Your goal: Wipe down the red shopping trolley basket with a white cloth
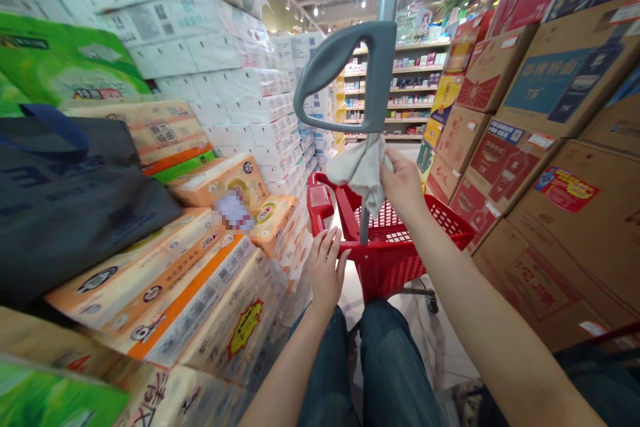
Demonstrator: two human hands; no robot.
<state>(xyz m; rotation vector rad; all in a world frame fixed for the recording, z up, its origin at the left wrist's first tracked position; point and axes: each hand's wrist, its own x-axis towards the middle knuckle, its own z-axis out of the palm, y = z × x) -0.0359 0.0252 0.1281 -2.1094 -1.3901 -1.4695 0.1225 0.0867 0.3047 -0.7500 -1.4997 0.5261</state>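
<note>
Two hands on our red basket: one steadies, one holds a cloth.
Our left hand lies flat, fingers spread, on the basket's near rim, likely to stop it rolling; the cloth wraps the grey pole just under the handle, gripped there by our right hand.

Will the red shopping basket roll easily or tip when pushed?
Probably it rolls easily: a small wheel shows under the red shopping basket. It looks light, being perforated plastic. The tall grey handle, where the right hand holds a cloth, may lever it over if pushed high.
</note>
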